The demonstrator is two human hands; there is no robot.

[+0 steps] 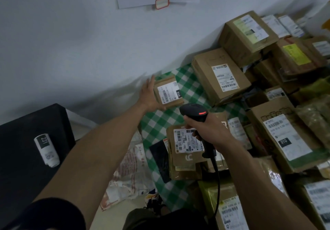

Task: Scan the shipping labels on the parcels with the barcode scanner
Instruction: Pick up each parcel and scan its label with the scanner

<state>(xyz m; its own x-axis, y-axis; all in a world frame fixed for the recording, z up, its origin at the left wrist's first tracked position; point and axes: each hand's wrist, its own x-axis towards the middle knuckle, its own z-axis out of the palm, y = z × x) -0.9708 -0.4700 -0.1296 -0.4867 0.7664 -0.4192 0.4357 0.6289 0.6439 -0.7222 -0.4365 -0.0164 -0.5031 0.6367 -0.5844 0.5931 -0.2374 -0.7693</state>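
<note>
Step in hand: readying the small cardboard parcel (168,92) at the wall end of the table (185,85) for scanning.

- Left hand (150,96): fingers spread wide, flat against the parcel's left side, not gripping.
- Right hand (208,129): fingers wrapped round the handle of the barcode scanner (195,113), red lamp lit, nose toward that parcel.
- Shipping label (168,91): on top, facing up, marked 010.
- Next, I judge: aim at its barcode and trigger.
- Containers: sealed cardboard boxes (220,76) piled to the right, each labelled; contents unseen.

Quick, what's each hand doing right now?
Left hand: open, against the small box.
Right hand: closed, holding the barcode scanner.
</note>
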